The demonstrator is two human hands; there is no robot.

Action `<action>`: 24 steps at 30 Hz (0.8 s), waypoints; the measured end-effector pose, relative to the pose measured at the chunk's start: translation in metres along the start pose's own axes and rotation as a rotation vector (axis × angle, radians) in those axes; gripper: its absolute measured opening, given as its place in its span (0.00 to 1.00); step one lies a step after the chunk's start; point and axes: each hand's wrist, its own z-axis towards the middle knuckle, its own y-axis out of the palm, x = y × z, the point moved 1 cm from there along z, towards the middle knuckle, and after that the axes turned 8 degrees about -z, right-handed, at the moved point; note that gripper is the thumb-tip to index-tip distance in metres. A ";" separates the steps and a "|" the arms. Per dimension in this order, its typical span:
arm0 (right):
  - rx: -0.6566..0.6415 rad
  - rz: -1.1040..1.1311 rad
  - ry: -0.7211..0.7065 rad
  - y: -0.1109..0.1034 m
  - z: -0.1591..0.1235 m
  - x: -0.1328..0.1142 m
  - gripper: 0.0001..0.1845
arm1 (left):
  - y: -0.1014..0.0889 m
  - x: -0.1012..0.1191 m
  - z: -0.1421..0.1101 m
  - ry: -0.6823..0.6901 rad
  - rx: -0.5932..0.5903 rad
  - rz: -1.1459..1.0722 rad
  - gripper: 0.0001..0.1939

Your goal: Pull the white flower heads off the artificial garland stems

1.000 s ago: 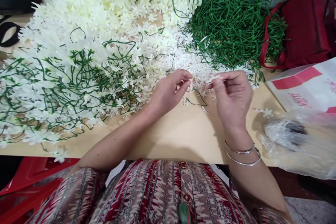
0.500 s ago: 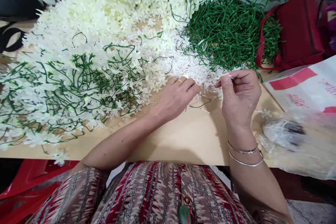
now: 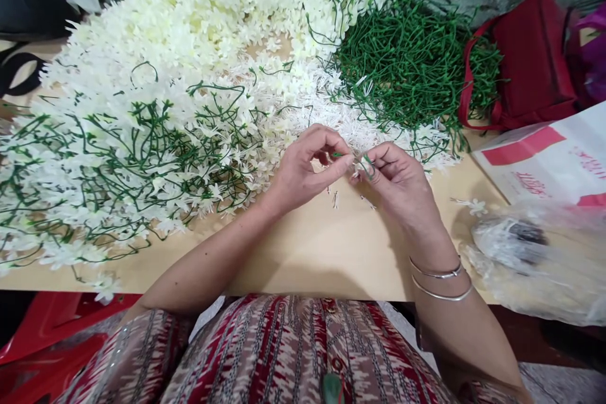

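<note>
My left hand (image 3: 315, 167) is closed in a pinch, thumb against fingers, on a thin green artificial flower stem (image 3: 368, 166). A green bit of it shows inside these fingers, and a loop curves in front of my right fingertips. Almost touching the left, my right hand (image 3: 400, 180) is also closed in a pinch, with a small white flower piece (image 3: 358, 170) at its fingertips. Fingers partly hide how stem and piece meet. Just beyond both hands lies a heap of thin white stamen pieces (image 3: 341, 115). Several loose white bits (image 3: 336, 199) lie below the fingertips.
White flowers with green stems (image 3: 156, 139) cover the table's left side, with cream petals (image 3: 189, 19) behind. Green stems (image 3: 407, 57) are piled at the back right. A red bag (image 3: 534, 57), a white paper bag (image 3: 544, 158) and a clear plastic bag (image 3: 544, 265) are on the right.
My left hand has lifted off the white heap and turned into a pinch. My right hand has moved left and slightly down to meet it. A green stem now shows between them.
</note>
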 end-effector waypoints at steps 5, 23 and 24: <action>0.120 -0.007 0.009 -0.004 0.003 0.006 0.14 | -0.001 -0.002 -0.001 -0.084 0.056 -0.285 0.12; 0.051 0.071 0.045 -0.010 0.000 0.001 0.13 | 0.005 -0.009 -0.005 -0.240 -0.067 -0.246 0.10; 0.035 0.071 0.057 -0.010 -0.001 0.001 0.12 | 0.005 -0.008 -0.005 -0.234 -0.066 -0.236 0.09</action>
